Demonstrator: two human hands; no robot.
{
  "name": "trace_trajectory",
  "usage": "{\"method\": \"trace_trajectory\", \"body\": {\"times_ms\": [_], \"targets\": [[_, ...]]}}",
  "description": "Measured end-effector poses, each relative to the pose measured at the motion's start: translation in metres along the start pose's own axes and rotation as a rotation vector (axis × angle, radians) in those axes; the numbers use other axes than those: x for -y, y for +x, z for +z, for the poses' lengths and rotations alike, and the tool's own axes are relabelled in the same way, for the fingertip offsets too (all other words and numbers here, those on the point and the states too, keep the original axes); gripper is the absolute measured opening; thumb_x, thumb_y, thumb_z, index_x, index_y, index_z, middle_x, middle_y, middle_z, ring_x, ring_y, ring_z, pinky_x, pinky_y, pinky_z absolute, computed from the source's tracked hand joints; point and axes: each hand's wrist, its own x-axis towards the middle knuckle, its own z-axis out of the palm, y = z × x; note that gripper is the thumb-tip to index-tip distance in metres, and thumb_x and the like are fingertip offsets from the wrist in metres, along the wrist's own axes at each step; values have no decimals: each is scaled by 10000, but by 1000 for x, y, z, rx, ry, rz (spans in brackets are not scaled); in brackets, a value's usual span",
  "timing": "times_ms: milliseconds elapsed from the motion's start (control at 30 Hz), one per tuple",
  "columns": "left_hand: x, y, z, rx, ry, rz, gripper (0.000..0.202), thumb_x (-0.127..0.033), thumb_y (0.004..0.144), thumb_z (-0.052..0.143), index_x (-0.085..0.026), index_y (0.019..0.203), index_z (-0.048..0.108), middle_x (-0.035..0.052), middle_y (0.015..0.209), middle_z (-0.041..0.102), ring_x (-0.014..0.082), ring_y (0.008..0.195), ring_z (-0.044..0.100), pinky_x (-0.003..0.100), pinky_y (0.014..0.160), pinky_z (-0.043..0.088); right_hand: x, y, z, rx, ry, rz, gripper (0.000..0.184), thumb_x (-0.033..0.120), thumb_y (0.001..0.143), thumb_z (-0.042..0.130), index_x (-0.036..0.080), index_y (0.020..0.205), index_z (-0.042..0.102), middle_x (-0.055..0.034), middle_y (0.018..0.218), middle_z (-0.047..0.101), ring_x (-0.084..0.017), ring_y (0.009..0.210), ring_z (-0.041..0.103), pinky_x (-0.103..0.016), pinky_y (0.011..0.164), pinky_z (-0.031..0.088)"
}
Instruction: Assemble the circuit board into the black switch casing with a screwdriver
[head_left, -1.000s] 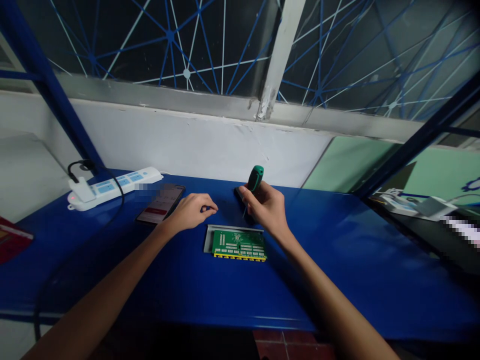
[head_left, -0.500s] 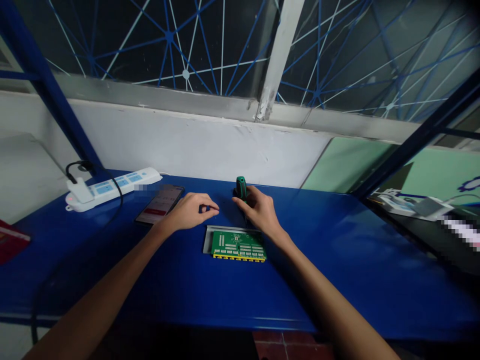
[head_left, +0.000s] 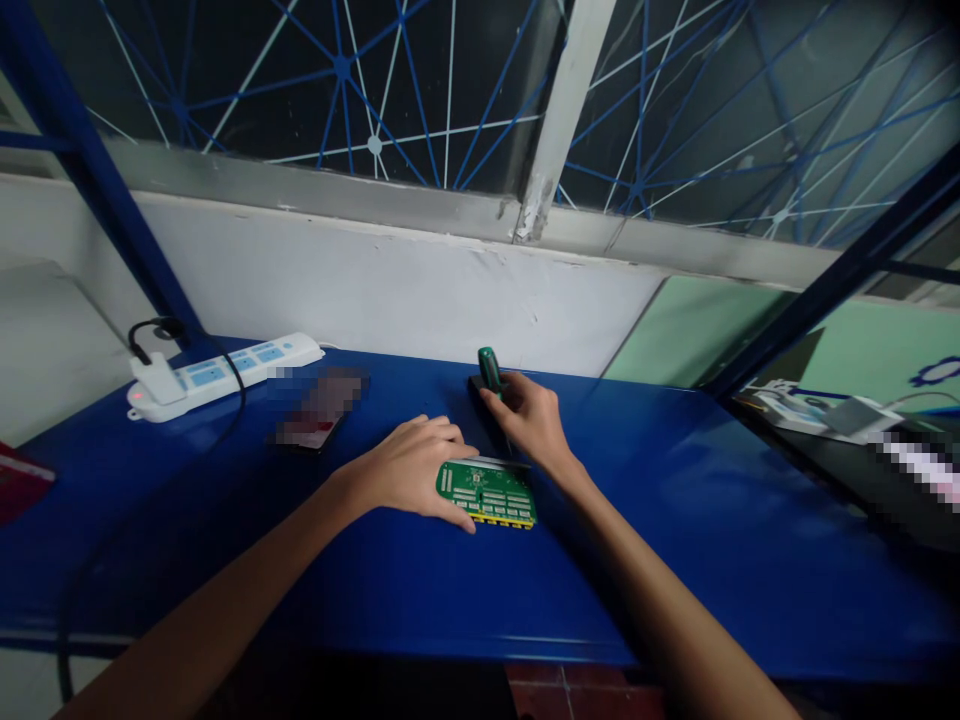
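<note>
A green circuit board in a grey metal tray lies on the blue table. My left hand rests on the board's left end, fingers curled over its edge and gripping it. My right hand is closed round a green-handled screwdriver, held upright with its tip down at the board's far right corner. A dark flat object lies just behind the screwdriver, mostly hidden by my right hand.
A phone lies left of my hands. Further left sits a white power strip with a plug and a black cable trailing off the table. A red object sits at the left edge. Clutter stands at the right.
My left hand has moved right from the bare table onto the board's left end. My right hand has brought the screwdriver from tilted to upright over the board's far edge.
</note>
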Motion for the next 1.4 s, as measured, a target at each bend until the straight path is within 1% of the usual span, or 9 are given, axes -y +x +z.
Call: {"method": "trace_trajectory", "body": {"times_ms": [100,200,433,533,633,800,1000,1267,1400], "targets": [[-2,1,-1,27,-2,-3,795,-765,613,661,-228,1198,628,91,1053,637,295,996,559,407,870,393,-1,4,-11,-75,-15,44,274,415,833,556,158,860,648,-8,567,571,-130,504,464,-280,519,331],[-3,1,-5,56,-4,-9,736,-710,629,688,-227,1181,630,88,1028,638,288,977,565,388,829,406,-4,8,-18,-57,-73,78,226,389,796,590,172,747,624,-20,599,587,-138,531,484,-291,540,342],[6,-7,-18,159,-73,-83,735,-669,583,709,-246,1174,603,80,1047,631,287,953,569,365,764,405,-13,11,-21,216,-113,90,182,342,711,660,162,685,642,-21,615,604,-140,568,517,-274,517,337],[10,-10,-21,187,-100,-105,742,-650,553,722,-244,1162,598,75,1034,626,279,915,578,354,735,406,-9,7,-17,344,-143,73,183,334,711,668,162,653,645,-11,564,585,-128,531,492,-268,488,317],[12,-12,-22,202,-114,-108,727,-630,544,734,-245,1145,594,68,1029,627,273,894,586,347,721,404,-1,1,-12,406,-237,50,158,296,717,670,159,640,650,-25,542,580,-127,502,469,-275,473,295],[12,-12,-22,184,-124,-96,732,-649,535,724,-246,1134,604,73,1022,629,273,897,580,352,734,400,10,-6,-4,385,-447,49,154,299,722,680,146,708,682,-117,678,664,-200,603,583,-292,488,292],[10,-10,-27,177,-130,-88,721,-644,572,727,-267,1171,591,66,1027,613,280,932,557,379,790,391,12,-10,-2,418,-606,-4,205,362,732,705,160,708,682,-143,714,680,-267,679,640,-300,496,284],[12,-10,-28,159,-143,-66,681,-674,562,737,-247,1089,680,81,1136,567,289,1021,536,392,875,397,15,-5,-14,363,-521,-10,290,474,795,651,199,705,668,-80,676,671,-202,608,592,-286,483,252],[6,-9,-24,167,-88,-35,719,-682,562,739,-251,1132,665,79,1125,557,292,1018,529,387,867,396,16,-3,-18,309,-462,-25,312,470,823,627,198,670,645,-65,643,650,-169,563,548,-287,479,226]]}}
